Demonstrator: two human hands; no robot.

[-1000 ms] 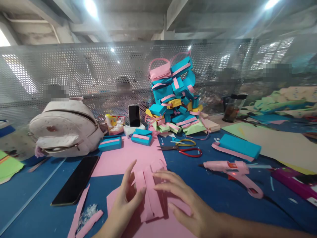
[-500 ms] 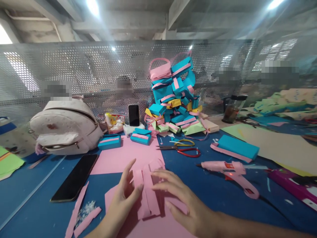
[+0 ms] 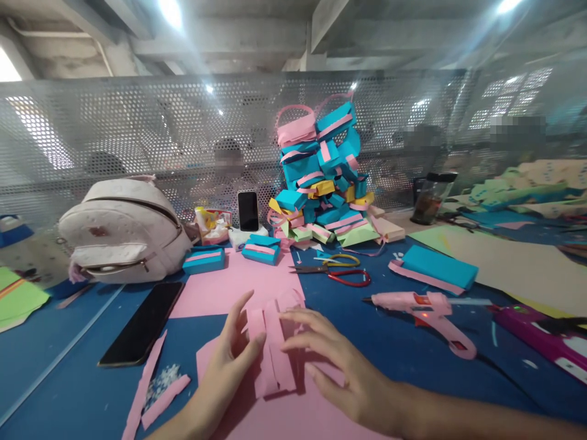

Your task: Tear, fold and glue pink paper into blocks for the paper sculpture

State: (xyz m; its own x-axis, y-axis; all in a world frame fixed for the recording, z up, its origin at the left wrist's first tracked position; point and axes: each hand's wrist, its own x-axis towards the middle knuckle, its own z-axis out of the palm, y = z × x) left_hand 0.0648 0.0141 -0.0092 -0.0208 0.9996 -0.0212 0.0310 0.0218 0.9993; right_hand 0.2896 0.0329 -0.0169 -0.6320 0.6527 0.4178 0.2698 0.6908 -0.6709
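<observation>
A small pink paper box (image 3: 275, 360) with a strip across it lies in front of me on pink paper sheets. My left hand (image 3: 232, 360) holds its left side, the thumb against the box and the index finger stretched upward. The other fingers of that hand are mostly hidden. On the other side, my right hand (image 3: 342, 366) has its fingers stretched and spread, the fingertips at the box's upper right. Beneath both hands, a pink sheet (image 3: 293, 421) covers the blue table.
Right of me lie scissors (image 3: 328, 271), a pink glue gun (image 3: 424, 304) and a blue paper box (image 3: 438, 269). A black phone (image 3: 142, 324) and pink strips (image 3: 145, 385) are left. Behind stand a white backpack (image 3: 123, 232) and stacked paper bags (image 3: 321, 177).
The view has shifted very slightly. Both hands and the pink paper box keep nearly the same positions.
</observation>
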